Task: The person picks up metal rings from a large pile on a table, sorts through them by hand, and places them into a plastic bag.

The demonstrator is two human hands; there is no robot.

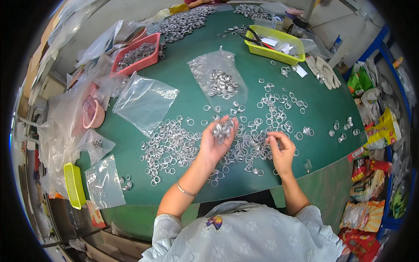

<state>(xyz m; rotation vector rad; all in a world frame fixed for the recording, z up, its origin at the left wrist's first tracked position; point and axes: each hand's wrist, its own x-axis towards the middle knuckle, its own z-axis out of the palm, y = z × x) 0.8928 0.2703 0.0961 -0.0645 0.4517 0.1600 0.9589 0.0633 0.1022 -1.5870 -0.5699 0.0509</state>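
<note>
My left hand [211, 147] is turned palm up over the middle of the table, its fingers curled around a small heap of shiny silver metal rings [223, 132]. To its right, my right hand [283, 153] is closed in a pinch, thumb and forefinger together just above the scattered rings; whatever is between the tips is too small to make out. Loose silver rings [170, 146] lie spread beneath and around both hands. Beyond the left hand, a clear plastic bag [198, 65] lies flat with a pile of silver metal pieces [224, 84] on or in it.
A flat clear bag [146, 102] lies on the green table [262, 185]. Around the edges are a pink basket [150, 60] of metal pieces, a yellow-green basket [273, 55] with black-handled pliers, gloves [324, 72] and a narrow yellow tray [74, 185]. A larger heap [185, 22] sits at the far end.
</note>
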